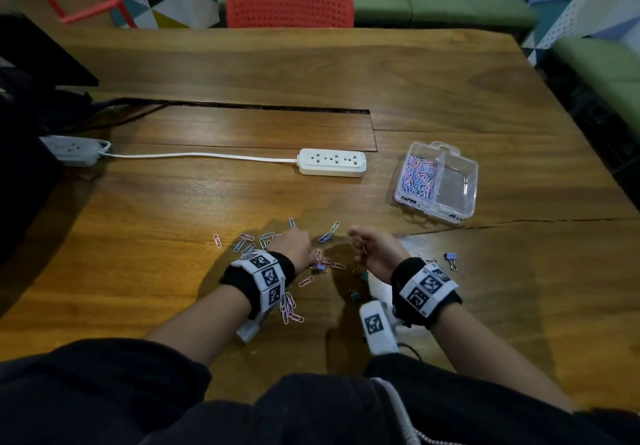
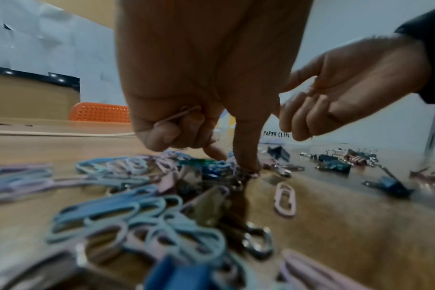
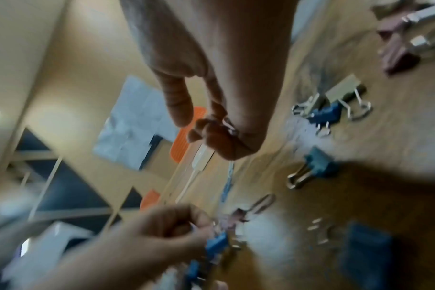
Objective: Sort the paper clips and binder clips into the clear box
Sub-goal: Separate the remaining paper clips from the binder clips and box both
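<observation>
Pastel paper clips (image 1: pixel 250 241) lie scattered on the wooden table, mixed with small binder clips (image 1: pixel 451 259). My left hand (image 1: pixel 311 258) reaches into the pile. Its index finger and thumb touch the clips (image 2: pixel 246 170), while its curled fingers hold a pink paper clip (image 2: pixel 178 117). My right hand (image 1: pixel 360 249) hovers just right of it, fingers curled round thin wire clips (image 3: pixel 230 125). The clear box (image 1: pixel 473 181) stands apart at the right. Its left compartment is full of paper clips, and its right compartment looks empty.
A white power strip (image 1: pixel 332 163) lies behind the pile, its cord running left to another strip (image 1: pixel 69 148). A cable slot (image 1: pixel 263 107) cuts the table's middle. More binder clips (image 2: pixel 335 165) lie right of the hands. A red chair (image 1: pixel 289 1) stands beyond the far edge.
</observation>
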Tool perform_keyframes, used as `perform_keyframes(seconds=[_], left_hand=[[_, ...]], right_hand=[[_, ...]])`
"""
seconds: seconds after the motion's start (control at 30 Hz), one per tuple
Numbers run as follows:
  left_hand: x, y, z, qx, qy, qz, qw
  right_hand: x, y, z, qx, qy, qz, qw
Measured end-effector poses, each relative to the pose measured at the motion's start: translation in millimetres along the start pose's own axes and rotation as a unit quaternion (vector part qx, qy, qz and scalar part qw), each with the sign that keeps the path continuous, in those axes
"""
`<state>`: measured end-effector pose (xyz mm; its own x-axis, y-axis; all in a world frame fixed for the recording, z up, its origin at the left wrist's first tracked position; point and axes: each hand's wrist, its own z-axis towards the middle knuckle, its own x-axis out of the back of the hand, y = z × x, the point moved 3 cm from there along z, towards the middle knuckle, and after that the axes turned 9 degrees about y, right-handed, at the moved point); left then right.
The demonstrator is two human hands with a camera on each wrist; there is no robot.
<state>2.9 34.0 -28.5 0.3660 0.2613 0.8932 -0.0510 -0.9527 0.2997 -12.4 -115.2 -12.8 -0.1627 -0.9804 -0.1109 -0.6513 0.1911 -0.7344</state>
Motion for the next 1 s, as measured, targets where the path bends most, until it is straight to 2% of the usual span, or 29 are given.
perform_keyframes(seconds=[0.03,0.07,0.13,0.17,0.2,0.3,0.37,0.47,0.5,0.57,0.6,0.63,0.67,0.7,0.73,0.77,0.8,0.83,0.9,0.93,1.0], left_hand=[[-2,1,0,0.001,-0.017,-0.008,1.000],[-3,2,-1,-0.001,-0.034,-0.015,0.999],[-3,4,-1,0.004,-0.058,-0.042,0.997],[-3,4,-1,0.011,-0.065,-0.064,0.996],[-1,3,-1,0.018,-0.071,-0.091,0.993],[5,-1,-2,0.053,-0.081,-0.238,0.966],[10,-3,-3,0.096,-0.080,-0.389,0.913],[16,-6,-7,0.137,-0.112,-0.620,0.764],[16,-7,-9,0.139,-0.125,-0.663,0.725],[17,-7,-13,0.143,-0.137,-0.719,0.666],[17,-8,-15,0.150,-0.138,-0.739,0.642],[17,-9,-16,0.157,-0.139,-0.750,0.627],[16,-11,-17,0.164,-0.138,-0.744,0.632],[16,-15,-17,0.171,-0.133,-0.724,0.655],[16,-19,-17,0.178,-0.119,-0.693,0.689],[18,-23,-16,0.186,-0.100,-0.656,0.725],[21,-26,-15,0.194,-0.079,-0.614,0.761],[25,-31,-14,0.198,-0.056,-0.561,0.802],[31,-43,-9,0.187,0.006,-0.395,0.900],[34,-50,-7,0.170,0.038,-0.298,0.938],[36,-62,-5,0.151,0.050,-0.168,0.973]], right_hand=[[-1,2,2,0.055,0.021,-0.111,0.992],[-1,4,4,0.119,0.039,-0.243,0.962],[-4,11,5,0.209,0.056,-0.462,0.860],[-5,15,6,0.229,0.058,-0.519,0.821],[-5,18,7,0.238,0.055,-0.545,0.803],[-6,20,7,0.241,0.050,-0.553,0.796],[-8,23,9,0.237,0.038,-0.573,0.784],[-9,25,9,0.237,0.024,-0.587,0.773],[-9,25,8,0.240,0.018,-0.595,0.767],[-9,24,8,0.255,0.013,-0.595,0.762],[-8,21,8,0.262,0.017,-0.566,0.781],[-6,18,8,0.260,0.022,-0.517,0.815],[-4,14,9,0.243,0.028,-0.452,0.858],[0,10,12,0.210,0.031,-0.367,0.906],[3,6,13,0.161,0.025,-0.260,0.952],[4,2,14,0.107,0.015,-0.145,0.983],[4,-1,14,0.057,0.005,-0.038,0.998],[3,-5,13,0.012,-0.002,0.052,0.999],[0,-10,15,-0.035,0.008,0.140,0.989],[-2,-11,20,-0.037,0.023,0.125,0.991],[-8,-12,28,0.004,0.064,-0.024,0.998]])
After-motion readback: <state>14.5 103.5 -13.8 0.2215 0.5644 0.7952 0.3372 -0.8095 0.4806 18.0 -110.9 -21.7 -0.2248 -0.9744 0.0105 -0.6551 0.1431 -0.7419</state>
